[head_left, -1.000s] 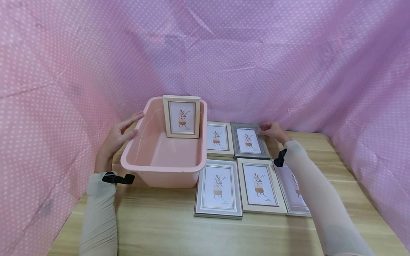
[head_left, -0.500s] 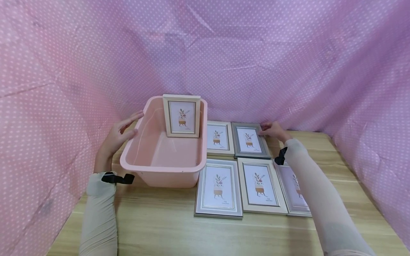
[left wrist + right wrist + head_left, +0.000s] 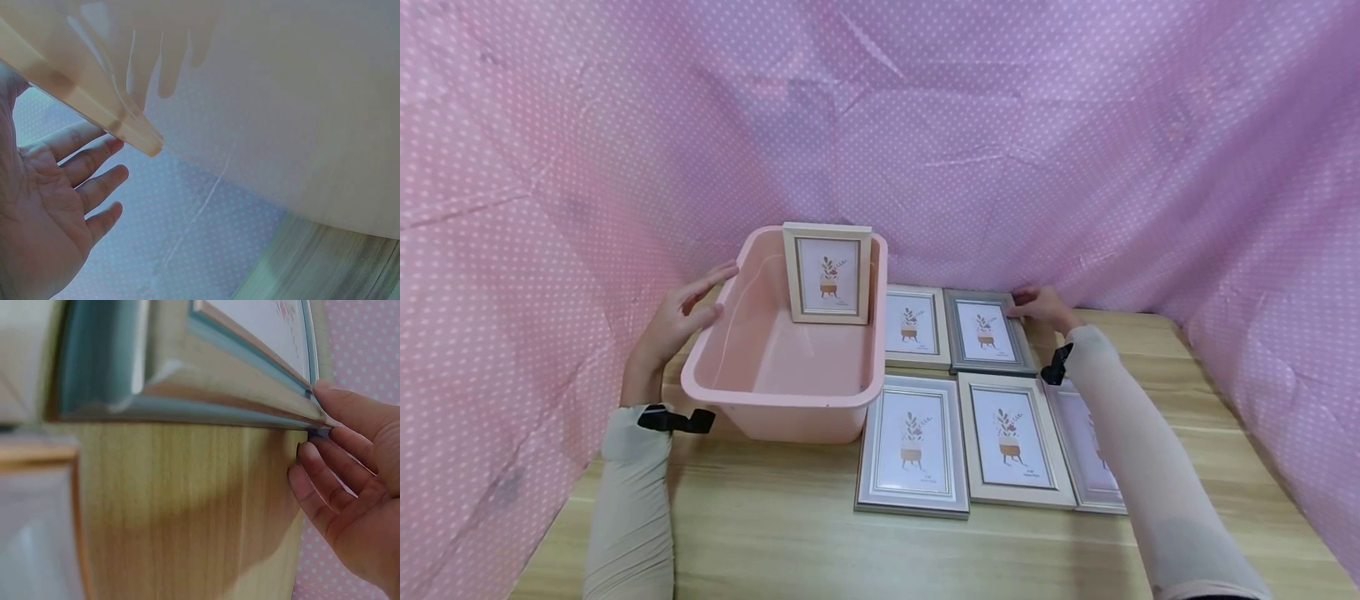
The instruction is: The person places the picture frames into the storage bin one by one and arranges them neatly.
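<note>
A pink plastic tub [image 3: 782, 398] stands left of centre on the wooden table. A light wood picture frame [image 3: 827, 273] leans upright against its far wall. My left hand [image 3: 700, 300] is spread open beside the tub's left wall; in the left wrist view the hand [image 3: 56, 206] sits just under the tub's rim [image 3: 94, 106], holding nothing. My right hand [image 3: 1026, 304] reaches the far right corner of a grey frame [image 3: 987, 331] lying flat. Its fingertips [image 3: 306, 453] touch the grey frame's [image 3: 206, 375] edge, one finger lying over the corner.
More frames lie flat right of the tub: one [image 3: 912, 325] beside the grey one, two [image 3: 912, 442] [image 3: 1013, 437] in the front row, and a pale one [image 3: 1093, 454] partly under my right forearm. Pink dotted cloth [image 3: 1000, 167] closes three sides. The bare table [image 3: 820, 542] runs along the front.
Both hands keep their places; only the view has shifted very slightly. The grey frame still lies flat.
</note>
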Demonstrator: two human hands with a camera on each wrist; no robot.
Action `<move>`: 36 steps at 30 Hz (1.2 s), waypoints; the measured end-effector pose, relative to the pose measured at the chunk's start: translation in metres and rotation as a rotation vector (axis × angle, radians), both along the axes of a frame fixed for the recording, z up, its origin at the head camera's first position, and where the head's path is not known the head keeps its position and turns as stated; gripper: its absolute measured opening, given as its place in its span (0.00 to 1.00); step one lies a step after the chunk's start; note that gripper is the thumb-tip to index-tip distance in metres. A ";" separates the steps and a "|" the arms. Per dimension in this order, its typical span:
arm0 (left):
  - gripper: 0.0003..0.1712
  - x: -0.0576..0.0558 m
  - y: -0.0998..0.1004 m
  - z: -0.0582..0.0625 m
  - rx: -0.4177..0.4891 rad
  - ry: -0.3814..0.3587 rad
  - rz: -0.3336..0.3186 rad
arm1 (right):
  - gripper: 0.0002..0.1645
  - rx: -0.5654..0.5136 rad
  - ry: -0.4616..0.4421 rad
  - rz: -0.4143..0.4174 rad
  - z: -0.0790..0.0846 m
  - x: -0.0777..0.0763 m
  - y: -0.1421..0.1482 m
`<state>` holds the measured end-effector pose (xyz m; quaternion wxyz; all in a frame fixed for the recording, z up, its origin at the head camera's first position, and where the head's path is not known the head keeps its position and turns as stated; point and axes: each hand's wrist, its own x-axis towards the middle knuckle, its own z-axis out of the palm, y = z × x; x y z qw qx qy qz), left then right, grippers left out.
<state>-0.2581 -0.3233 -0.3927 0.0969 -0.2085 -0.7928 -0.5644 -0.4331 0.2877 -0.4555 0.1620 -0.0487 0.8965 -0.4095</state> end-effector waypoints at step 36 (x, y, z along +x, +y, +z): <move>0.29 -0.003 -0.001 -0.002 -0.007 0.026 0.005 | 0.40 -0.112 -0.143 -0.076 0.003 0.000 -0.006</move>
